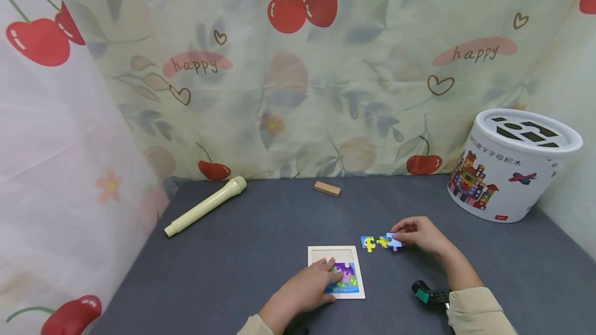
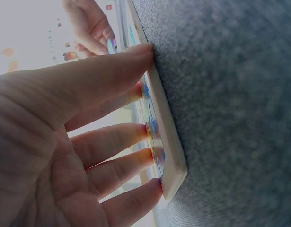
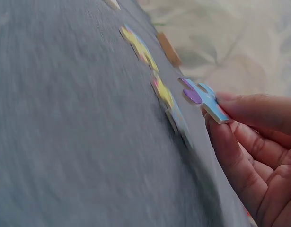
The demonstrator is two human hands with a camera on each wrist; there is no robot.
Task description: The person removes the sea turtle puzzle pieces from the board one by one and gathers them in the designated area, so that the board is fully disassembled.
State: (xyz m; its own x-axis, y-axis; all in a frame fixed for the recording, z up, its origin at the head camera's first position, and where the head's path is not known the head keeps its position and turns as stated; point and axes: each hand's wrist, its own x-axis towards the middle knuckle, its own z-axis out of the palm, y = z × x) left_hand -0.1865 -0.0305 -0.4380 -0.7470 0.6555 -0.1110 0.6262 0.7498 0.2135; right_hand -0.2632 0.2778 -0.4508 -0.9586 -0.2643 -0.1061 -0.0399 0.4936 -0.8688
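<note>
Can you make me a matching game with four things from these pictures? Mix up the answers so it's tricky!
Column one:
1. Left hand
2. Right hand
3. Small wooden block
4. Big tub

Column two:
A. Brown, lying near the back edge of the table
B. Mostly white, standing at the right side of the head view
C. Pinching a puzzle piece
D. Resting on the puzzle tray

Right pairs: 1-D, 2-C, 3-A, 4-B.
</note>
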